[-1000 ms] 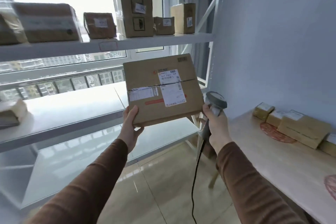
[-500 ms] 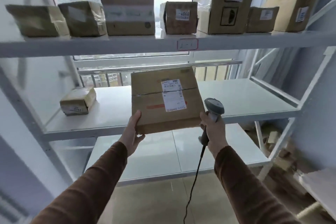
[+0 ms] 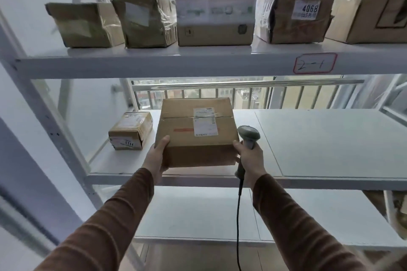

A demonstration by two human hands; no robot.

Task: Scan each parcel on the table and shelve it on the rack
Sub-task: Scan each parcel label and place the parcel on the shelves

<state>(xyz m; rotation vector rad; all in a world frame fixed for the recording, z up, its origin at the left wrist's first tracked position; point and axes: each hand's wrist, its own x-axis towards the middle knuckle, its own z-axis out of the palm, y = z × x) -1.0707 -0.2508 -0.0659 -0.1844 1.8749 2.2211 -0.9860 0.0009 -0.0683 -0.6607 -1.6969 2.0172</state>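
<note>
Two hands hold one cardboard parcel (image 3: pixel 196 132) at the front edge of the rack's middle shelf (image 3: pixel 319 145); whether its underside rests on the shelf cannot be told. The left hand (image 3: pixel 156 157) is wrapped round the parcel's lower left corner, thumb on top. The right hand (image 3: pixel 251 159) is closed round the grip of a grey barcode scanner (image 3: pixel 248 136), its fingertips pressed against the parcel's right side; the scanner's black cable (image 3: pixel 238 226) hangs down from it.

Just left of the parcel, a smaller box (image 3: pixel 131 131) sits on the same shelf, apart from it, with a sticker reading "5144". To the parcel's right that shelf is bare. Above the parcel, the upper shelf (image 3: pixel 154 62) carries a row of boxes; the one up and to the right (image 3: pixel 297 14) bears a label reading "4068". A red-bordered tag (image 3: pixel 315 63) on that shelf's front edge is hand-marked "2-1". The white shipping label (image 3: pixel 205 122) on the parcel's top is too small to read.
</note>
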